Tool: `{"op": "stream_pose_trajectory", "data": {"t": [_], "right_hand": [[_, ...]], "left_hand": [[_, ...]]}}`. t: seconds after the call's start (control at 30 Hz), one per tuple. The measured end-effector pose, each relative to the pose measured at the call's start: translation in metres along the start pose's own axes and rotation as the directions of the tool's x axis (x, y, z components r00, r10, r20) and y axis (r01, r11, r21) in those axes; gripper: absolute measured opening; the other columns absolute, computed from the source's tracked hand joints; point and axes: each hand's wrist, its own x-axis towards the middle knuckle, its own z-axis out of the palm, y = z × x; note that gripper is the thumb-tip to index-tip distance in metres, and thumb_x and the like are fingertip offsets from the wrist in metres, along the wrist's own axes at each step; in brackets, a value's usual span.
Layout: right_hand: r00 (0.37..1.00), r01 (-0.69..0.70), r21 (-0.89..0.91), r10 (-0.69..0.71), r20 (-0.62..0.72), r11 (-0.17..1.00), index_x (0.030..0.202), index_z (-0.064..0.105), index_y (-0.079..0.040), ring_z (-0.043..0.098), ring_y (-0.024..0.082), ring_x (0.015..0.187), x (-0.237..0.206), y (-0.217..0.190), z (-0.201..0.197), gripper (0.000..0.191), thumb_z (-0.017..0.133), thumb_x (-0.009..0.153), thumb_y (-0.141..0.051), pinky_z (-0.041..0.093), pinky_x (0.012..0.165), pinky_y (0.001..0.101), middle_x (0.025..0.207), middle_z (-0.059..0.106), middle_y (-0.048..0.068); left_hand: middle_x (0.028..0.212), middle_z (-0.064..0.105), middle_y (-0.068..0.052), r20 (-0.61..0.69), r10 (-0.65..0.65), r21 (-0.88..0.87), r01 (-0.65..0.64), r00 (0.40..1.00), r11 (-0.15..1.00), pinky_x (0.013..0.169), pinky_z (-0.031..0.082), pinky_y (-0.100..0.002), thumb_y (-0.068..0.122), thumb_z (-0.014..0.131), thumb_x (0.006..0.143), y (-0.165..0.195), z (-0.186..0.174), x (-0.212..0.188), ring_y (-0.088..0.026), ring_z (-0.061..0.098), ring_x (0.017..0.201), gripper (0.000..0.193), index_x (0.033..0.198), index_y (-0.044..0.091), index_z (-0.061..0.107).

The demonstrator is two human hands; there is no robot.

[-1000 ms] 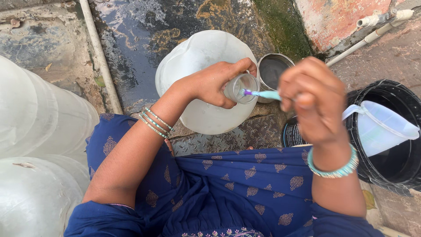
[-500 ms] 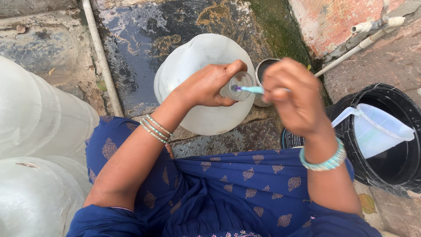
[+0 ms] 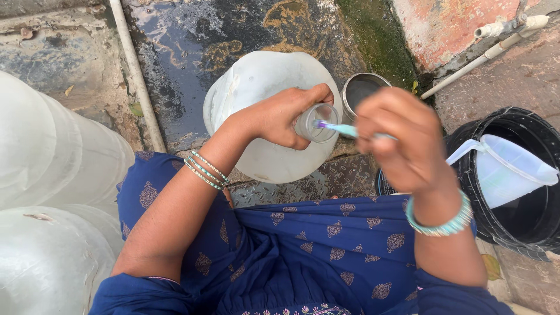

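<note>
At frame centre, the left hand [image 3: 280, 119] clasps the neck of a large translucent plastic water jug [image 3: 256, 87]. The right hand [image 3: 408, 140] pinches a turquoise toothbrush [image 3: 344, 129], bristles inside the mouth; scrubbing looks underway, rinsing seemingly left.

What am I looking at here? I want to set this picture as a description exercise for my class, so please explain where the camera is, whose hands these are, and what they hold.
There is no machine here. The camera sits on a person's head and looks down, so the two arms reaching out from the bottom are that person's own, above a lap in blue patterned cloth. The left hand grips the neck of a large clear water jug that lies tilted on wet stone ground. The right hand, a little blurred, holds a small blue-handled brush whose head is at the jug's mouth. Behind the jug stands a small steel cup. On the right is a black bucket with a pale plastic pitcher in it. More big jugs lie at the left.
</note>
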Motion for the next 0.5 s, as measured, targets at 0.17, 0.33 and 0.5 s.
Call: {"op": "stream_pose_trajectory", "data": {"t": [0.17,0.33,0.5], "right_hand": [[1.000,-0.018,-0.010,0.018,-0.012,1.000,0.080,0.055,-0.005,0.058,0.021,0.076,-0.006,-0.027,-0.015,0.053,0.042,0.111,-0.047,0.044,0.067,0.0329,0.086,0.056,0.007],[0.993,-0.029,-0.090,0.039,0.109,0.995,0.101,0.058,0.000,0.057,0.033,0.086,0.014,0.026,0.032,0.030,0.053,0.111,-0.028,0.048,0.076,0.0418,0.098,0.055,0.016],[0.995,0.016,-0.105,-0.005,0.096,0.994,0.101,0.056,0.000,0.058,0.031,0.088,0.002,0.020,0.008,0.030,0.053,0.112,-0.027,0.048,0.078,0.0400,0.102,0.057,0.015]], "left_hand": [[0.103,0.071,-0.018,0.006,-0.046,-0.035,0.046,0.999,0.998,0.084,0.055,-0.044,0.015,0.079,0.064,-0.002,0.004,0.001,-0.039,0.071,0.101,0.067,0.122,0.004,0.049],[0.107,0.068,-0.022,-0.178,0.152,0.168,-0.122,0.972,0.978,0.086,0.052,-0.048,0.031,0.088,0.072,0.000,0.019,0.003,-0.044,0.066,0.101,0.078,0.129,0.000,0.044],[0.106,0.071,-0.017,-0.188,0.041,0.370,0.032,0.981,0.928,0.082,0.055,-0.048,0.026,0.084,0.075,0.001,0.017,0.004,-0.040,0.068,0.098,0.064,0.124,0.006,0.048]]}}
